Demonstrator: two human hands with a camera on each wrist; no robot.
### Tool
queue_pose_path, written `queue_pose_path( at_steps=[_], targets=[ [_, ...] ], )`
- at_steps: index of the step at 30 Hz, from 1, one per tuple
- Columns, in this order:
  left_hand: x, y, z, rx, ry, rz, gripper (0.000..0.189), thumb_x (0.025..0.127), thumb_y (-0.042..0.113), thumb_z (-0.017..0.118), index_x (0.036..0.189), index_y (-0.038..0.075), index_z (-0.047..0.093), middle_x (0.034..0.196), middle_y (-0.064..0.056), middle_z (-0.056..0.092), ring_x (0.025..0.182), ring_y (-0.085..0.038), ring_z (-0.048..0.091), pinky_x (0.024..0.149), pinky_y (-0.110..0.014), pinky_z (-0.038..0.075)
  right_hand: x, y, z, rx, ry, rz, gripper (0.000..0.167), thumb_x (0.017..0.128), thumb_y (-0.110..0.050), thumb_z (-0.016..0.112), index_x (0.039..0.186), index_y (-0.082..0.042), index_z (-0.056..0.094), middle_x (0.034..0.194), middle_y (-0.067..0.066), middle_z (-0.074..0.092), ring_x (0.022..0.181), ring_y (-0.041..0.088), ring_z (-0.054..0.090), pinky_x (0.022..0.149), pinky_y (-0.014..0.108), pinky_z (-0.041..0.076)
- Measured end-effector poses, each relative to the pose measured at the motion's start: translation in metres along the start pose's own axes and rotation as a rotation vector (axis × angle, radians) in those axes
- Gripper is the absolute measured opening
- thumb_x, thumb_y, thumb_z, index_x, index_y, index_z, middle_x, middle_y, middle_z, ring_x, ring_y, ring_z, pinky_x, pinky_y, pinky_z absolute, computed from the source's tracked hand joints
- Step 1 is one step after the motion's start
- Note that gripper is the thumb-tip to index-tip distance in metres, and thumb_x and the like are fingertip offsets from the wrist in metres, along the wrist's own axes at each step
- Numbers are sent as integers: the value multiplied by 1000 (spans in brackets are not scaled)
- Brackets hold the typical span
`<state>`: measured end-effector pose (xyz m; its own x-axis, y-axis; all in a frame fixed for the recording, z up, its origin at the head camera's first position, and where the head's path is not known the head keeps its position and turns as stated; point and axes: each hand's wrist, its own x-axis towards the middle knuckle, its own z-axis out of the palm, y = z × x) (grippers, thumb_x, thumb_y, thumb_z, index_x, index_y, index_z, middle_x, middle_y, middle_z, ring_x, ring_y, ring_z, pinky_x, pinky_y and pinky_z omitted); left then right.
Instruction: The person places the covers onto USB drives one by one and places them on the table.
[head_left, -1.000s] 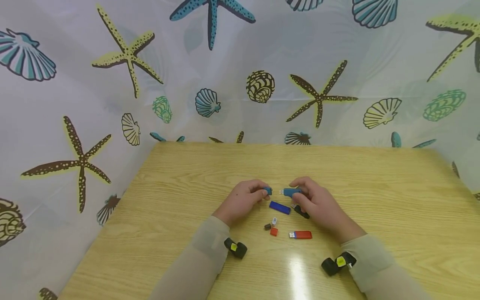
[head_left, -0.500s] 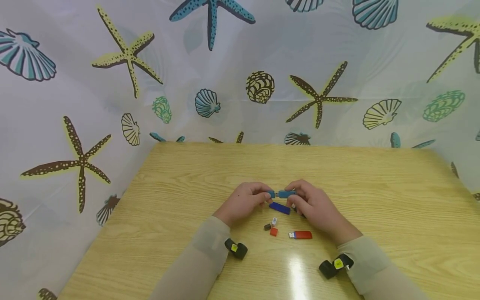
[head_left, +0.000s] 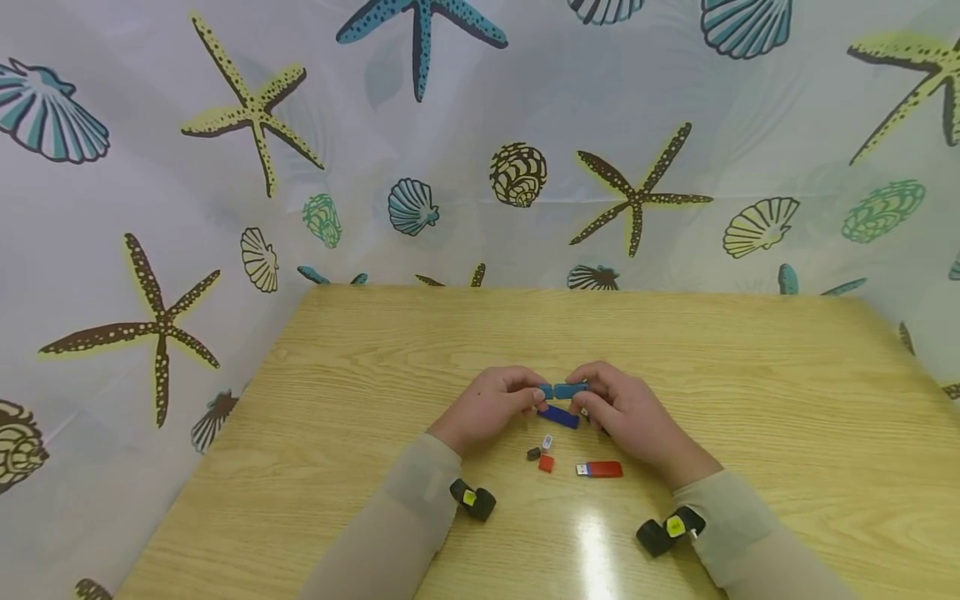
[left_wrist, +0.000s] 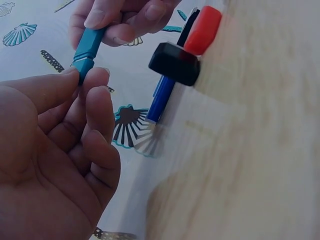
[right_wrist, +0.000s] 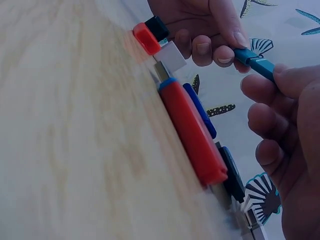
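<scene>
My left hand (head_left: 491, 406) pinches a small teal-blue cap (left_wrist: 84, 67) between thumb and fingertips. Opposite it, my right hand (head_left: 633, 417) pinches the body of a teal-blue USB stick (head_left: 570, 391). Stick and cap line up end to end, with only a thin gap between them in the left wrist view. Just below the hands lies a dark blue USB stick (head_left: 558, 417). A black USB stick (right_wrist: 231, 172) is partly hidden by my right hand in the head view.
Nearer me on the wooden table (head_left: 360, 350) lies a red USB stick (head_left: 603, 469) with its metal plug bare. Left of it sit a red cap (head_left: 547, 463), a black cap (head_left: 533, 454) and a whitish cap (head_left: 547, 443). A shell-patterned curtain (head_left: 450, 167) rises behind the table.
My right hand has moved left, bringing the USB stick to the cap. The metal plug, bare earlier, has gone into the cap. My left hand has hardly moved.
</scene>
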<state>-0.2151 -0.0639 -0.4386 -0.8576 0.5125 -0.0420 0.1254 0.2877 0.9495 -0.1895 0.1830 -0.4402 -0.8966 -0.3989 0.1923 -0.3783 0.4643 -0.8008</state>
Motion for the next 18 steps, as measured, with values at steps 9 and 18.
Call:
queue_pose_path(
  at_steps=[9,18],
  targets=[
    [-1,-1,1,3,-11,6,16,104,30,60,106,23,74,96,1,72,89,-27,62,81,-37,50,-2,-1,2,2,0,11,14,105,-27,58,119,-25,59,83,-1,71,60,17,56,55,29,45],
    [-2,0,3,-7,-20,18,18,104,26,60,104,15,74,93,-2,71,83,-25,60,79,-36,46,-1,-1,4,38,-14,15,11,105,-24,58,116,-24,61,86,0,73,60,20,57,54,28,46]
  ],
)
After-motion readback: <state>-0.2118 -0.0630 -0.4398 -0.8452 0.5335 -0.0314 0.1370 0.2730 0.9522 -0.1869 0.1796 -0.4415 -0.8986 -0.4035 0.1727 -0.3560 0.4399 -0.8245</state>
